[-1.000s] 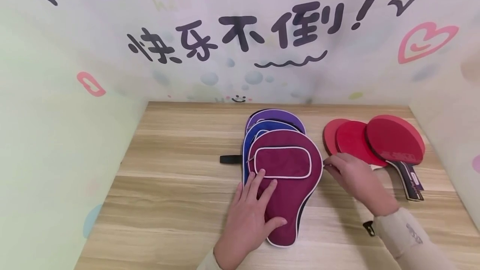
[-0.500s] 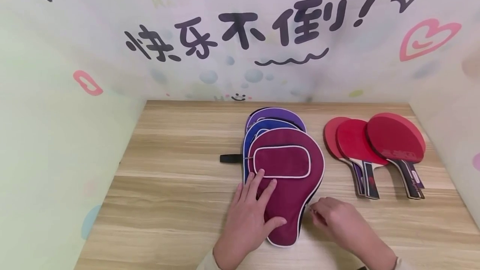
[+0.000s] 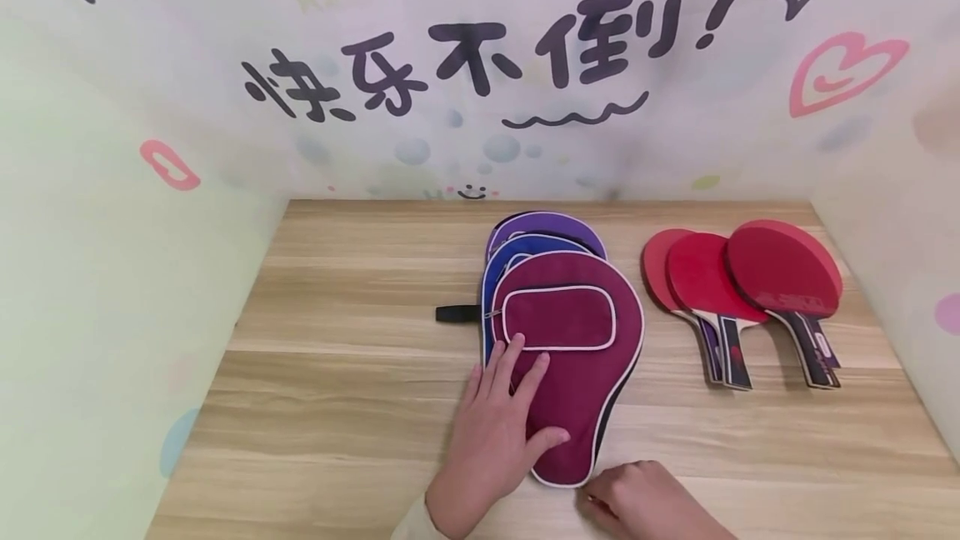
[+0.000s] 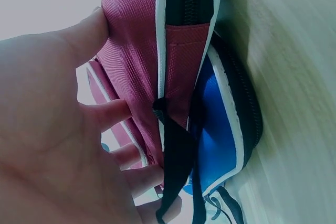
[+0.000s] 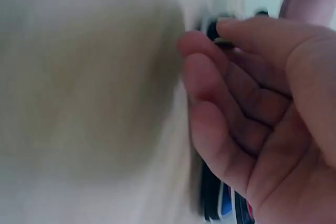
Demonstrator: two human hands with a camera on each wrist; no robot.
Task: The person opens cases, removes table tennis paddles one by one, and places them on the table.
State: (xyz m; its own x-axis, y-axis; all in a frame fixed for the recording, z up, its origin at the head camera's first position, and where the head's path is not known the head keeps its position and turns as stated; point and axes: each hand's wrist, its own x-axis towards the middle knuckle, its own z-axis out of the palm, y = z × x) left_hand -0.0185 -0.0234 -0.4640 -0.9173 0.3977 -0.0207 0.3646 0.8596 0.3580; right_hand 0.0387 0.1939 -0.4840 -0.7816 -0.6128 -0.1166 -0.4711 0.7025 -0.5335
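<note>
A maroon table tennis bat case (image 3: 573,394) with white piping and a front pocket lies on top of a blue case (image 3: 536,244) and a purple case (image 3: 562,226). My left hand (image 3: 491,440) rests on its front with spread fingers. In the left wrist view the black zipper (image 4: 190,1) runs along its side edge, with a black strap (image 4: 178,153) hanging near my fingers. At the case's narrow lower end, my right hand (image 3: 647,500) pinches a small zipper pull (image 5: 224,42) between thumb and forefinger. Much of the pull is hidden by the fingertips.
Several red table tennis bats (image 3: 783,269) lie overlapped at the right of the wooden table (image 3: 337,407). A black strap (image 3: 456,313) sticks out left of the cases. A printed wall (image 3: 405,157) stands behind the table.
My right hand has slid from the maroon case's upper right side down along its edge to the bottom tip. The left hand has stayed on the case.
</note>
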